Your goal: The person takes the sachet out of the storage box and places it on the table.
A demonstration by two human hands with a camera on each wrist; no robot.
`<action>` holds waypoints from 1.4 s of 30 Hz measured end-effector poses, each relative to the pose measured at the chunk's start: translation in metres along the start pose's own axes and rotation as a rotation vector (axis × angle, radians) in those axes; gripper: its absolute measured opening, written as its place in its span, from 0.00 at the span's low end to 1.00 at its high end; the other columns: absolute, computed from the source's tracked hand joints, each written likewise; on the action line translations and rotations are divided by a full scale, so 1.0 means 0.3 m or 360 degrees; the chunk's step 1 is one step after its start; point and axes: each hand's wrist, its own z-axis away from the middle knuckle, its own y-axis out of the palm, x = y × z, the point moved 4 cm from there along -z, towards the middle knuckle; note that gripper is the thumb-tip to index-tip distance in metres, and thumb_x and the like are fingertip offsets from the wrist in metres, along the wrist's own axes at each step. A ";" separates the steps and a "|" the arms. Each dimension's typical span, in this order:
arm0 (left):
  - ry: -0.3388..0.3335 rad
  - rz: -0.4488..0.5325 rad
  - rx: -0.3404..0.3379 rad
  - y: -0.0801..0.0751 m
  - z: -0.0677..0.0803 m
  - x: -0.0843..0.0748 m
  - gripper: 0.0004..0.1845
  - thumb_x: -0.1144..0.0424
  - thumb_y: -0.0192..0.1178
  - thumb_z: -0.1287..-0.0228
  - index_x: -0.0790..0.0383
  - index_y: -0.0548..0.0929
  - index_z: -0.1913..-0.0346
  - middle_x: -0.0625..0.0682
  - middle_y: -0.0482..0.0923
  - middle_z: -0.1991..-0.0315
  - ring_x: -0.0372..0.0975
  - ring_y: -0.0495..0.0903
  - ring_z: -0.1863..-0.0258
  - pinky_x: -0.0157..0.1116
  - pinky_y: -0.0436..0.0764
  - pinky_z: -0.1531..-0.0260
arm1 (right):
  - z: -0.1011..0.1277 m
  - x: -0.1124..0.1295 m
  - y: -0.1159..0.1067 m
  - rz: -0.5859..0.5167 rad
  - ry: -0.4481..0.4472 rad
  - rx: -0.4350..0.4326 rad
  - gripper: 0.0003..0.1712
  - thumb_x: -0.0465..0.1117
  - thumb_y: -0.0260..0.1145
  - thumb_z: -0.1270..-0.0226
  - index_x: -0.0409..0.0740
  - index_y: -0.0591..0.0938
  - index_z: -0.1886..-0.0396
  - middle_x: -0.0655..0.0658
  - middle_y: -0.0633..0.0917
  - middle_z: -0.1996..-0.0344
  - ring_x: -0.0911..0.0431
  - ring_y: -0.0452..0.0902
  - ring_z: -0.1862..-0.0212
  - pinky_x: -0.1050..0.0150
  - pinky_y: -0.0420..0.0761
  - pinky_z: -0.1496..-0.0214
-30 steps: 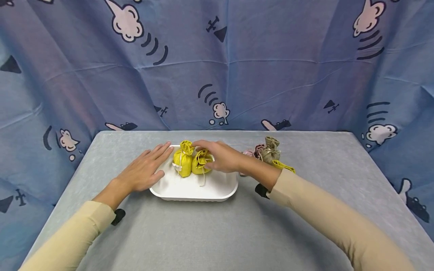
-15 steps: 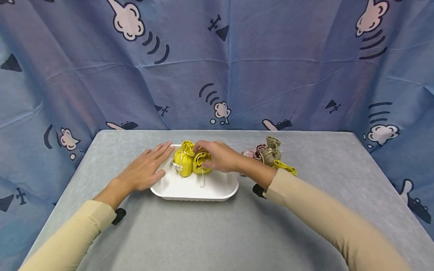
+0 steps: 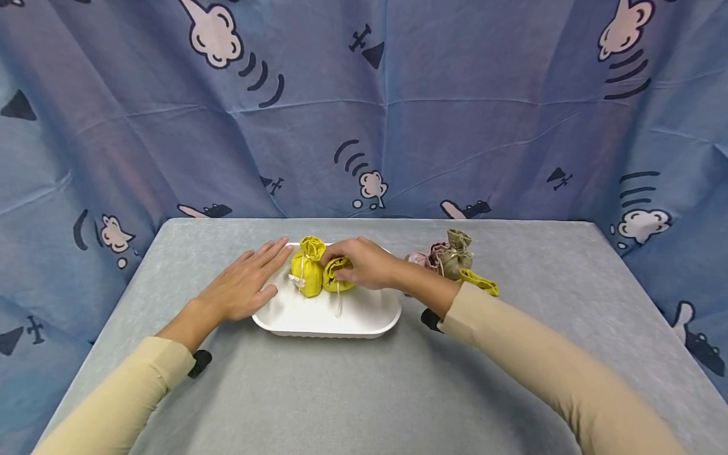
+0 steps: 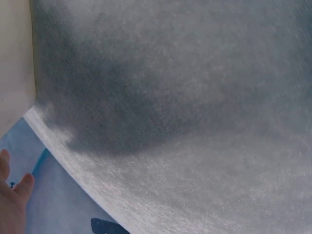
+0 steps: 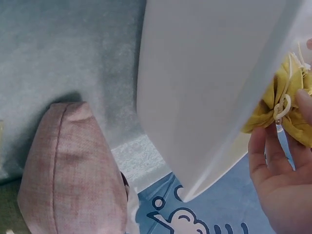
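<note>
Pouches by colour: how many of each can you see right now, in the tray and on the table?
Yellow pouches: 3, two in the white tray at and, one on the table
Pink pouches: 1
Olive pouches: 1
Total: 5; the right arm may hide more.

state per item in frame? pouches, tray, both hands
left yellow pouch: upright in tray, tied
right yellow pouch: in tray, gripped by right hand
white tray: flat on table
left hand: flat, fingers touching tray rim
pouches right of tray: on table, untouched
</note>
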 end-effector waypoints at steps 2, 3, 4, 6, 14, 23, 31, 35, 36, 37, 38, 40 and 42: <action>-0.0001 0.0001 0.0000 0.000 -0.001 0.000 0.38 0.59 0.49 0.29 0.60 0.50 0.20 0.55 0.45 0.20 0.52 0.48 0.22 0.58 0.55 0.29 | 0.000 -0.002 0.001 0.0013 -0.0008 0.0007 0.16 0.30 0.70 0.37 0.43 0.86 0.50 0.49 0.87 0.49 0.56 0.80 0.45 0.61 0.76 0.39; -0.0001 0.0002 0.0000 0.000 -0.001 0.000 0.38 0.59 0.49 0.29 0.60 0.50 0.20 0.55 0.45 0.20 0.52 0.48 0.22 0.58 0.55 0.29 | 0.000 -0.003 0.001 0.0013 -0.0011 0.0010 0.16 0.30 0.70 0.37 0.43 0.86 0.49 0.49 0.87 0.49 0.57 0.80 0.46 0.61 0.76 0.39; -0.0001 0.0003 -0.0004 0.000 0.000 0.000 0.38 0.59 0.49 0.29 0.60 0.50 0.20 0.55 0.45 0.20 0.52 0.48 0.22 0.58 0.55 0.29 | -0.001 -0.003 0.001 0.0009 -0.0018 0.0009 0.16 0.30 0.70 0.37 0.43 0.86 0.50 0.49 0.87 0.50 0.57 0.80 0.46 0.61 0.76 0.39; 0.0007 0.0005 -0.0017 -0.002 0.000 -0.001 0.38 0.59 0.49 0.30 0.60 0.50 0.20 0.55 0.45 0.20 0.53 0.49 0.23 0.59 0.56 0.30 | 0.000 -0.004 -0.001 -0.0005 -0.0030 0.0006 0.15 0.29 0.70 0.37 0.43 0.87 0.51 0.49 0.87 0.50 0.57 0.80 0.46 0.61 0.77 0.40; 0.0037 -0.0003 -0.0058 -0.003 0.004 -0.006 0.37 0.60 0.48 0.30 0.61 0.52 0.21 0.56 0.47 0.20 0.54 0.51 0.23 0.60 0.58 0.31 | 0.009 -0.006 -0.007 -0.0087 -0.0020 -0.0022 0.14 0.29 0.70 0.37 0.42 0.87 0.52 0.49 0.87 0.51 0.56 0.81 0.46 0.62 0.77 0.41; 0.0023 -0.0003 -0.0025 -0.002 0.002 -0.008 0.37 0.60 0.48 0.30 0.62 0.51 0.21 0.56 0.45 0.20 0.54 0.50 0.23 0.59 0.57 0.30 | 0.018 -0.006 -0.022 -0.0172 0.0033 -0.0081 0.12 0.30 0.69 0.35 0.42 0.88 0.53 0.49 0.88 0.56 0.59 0.82 0.52 0.65 0.80 0.48; -0.0007 0.0004 0.0016 0.000 -0.002 -0.007 0.38 0.59 0.49 0.29 0.59 0.50 0.20 0.54 0.43 0.19 0.52 0.48 0.22 0.58 0.55 0.29 | 0.027 0.003 -0.037 -0.0189 0.0045 -0.0125 0.11 0.31 0.70 0.36 0.41 0.88 0.54 0.48 0.89 0.56 0.57 0.83 0.51 0.64 0.80 0.46; -0.0012 -0.0002 0.0025 -0.001 -0.001 -0.007 0.38 0.59 0.49 0.29 0.60 0.49 0.20 0.54 0.42 0.19 0.52 0.48 0.22 0.58 0.55 0.29 | 0.037 0.012 -0.051 -0.0204 0.0035 -0.0139 0.12 0.32 0.70 0.35 0.39 0.87 0.53 0.47 0.89 0.56 0.57 0.83 0.51 0.64 0.80 0.46; -0.0012 -0.0005 0.0025 -0.001 -0.001 -0.007 0.38 0.59 0.49 0.29 0.60 0.49 0.20 0.54 0.42 0.19 0.52 0.48 0.22 0.58 0.55 0.29 | 0.041 0.016 -0.056 -0.0205 0.0031 -0.0142 0.12 0.32 0.70 0.35 0.38 0.87 0.53 0.47 0.89 0.57 0.57 0.83 0.52 0.64 0.80 0.46; -0.0012 -0.0008 0.0024 -0.001 0.000 -0.007 0.38 0.59 0.49 0.29 0.60 0.49 0.20 0.54 0.42 0.19 0.52 0.48 0.22 0.58 0.55 0.29 | 0.046 0.019 -0.062 -0.0206 0.0028 -0.0144 0.12 0.32 0.70 0.35 0.38 0.87 0.52 0.47 0.89 0.57 0.57 0.83 0.52 0.64 0.81 0.47; -0.0013 -0.0012 0.0023 -0.001 0.000 -0.007 0.38 0.58 0.49 0.29 0.60 0.49 0.20 0.54 0.42 0.19 0.52 0.48 0.22 0.58 0.55 0.29 | 0.050 0.022 -0.068 -0.0208 0.0026 -0.0148 0.12 0.32 0.70 0.35 0.38 0.87 0.53 0.47 0.89 0.57 0.57 0.83 0.52 0.63 0.81 0.47; -0.0015 -0.0013 0.0019 0.000 0.001 -0.006 0.38 0.59 0.49 0.29 0.60 0.49 0.20 0.54 0.42 0.19 0.52 0.48 0.22 0.58 0.55 0.29 | 0.061 0.030 -0.082 -0.0214 0.0027 -0.0155 0.11 0.33 0.71 0.36 0.39 0.87 0.54 0.48 0.89 0.58 0.58 0.83 0.53 0.63 0.81 0.48; -0.0021 -0.0014 0.0021 0.002 0.001 -0.005 0.38 0.58 0.48 0.29 0.60 0.49 0.20 0.54 0.42 0.19 0.52 0.48 0.22 0.58 0.55 0.29 | 0.074 0.038 -0.099 -0.0216 0.0020 -0.0164 0.10 0.33 0.71 0.36 0.39 0.87 0.54 0.49 0.89 0.59 0.58 0.83 0.53 0.63 0.81 0.49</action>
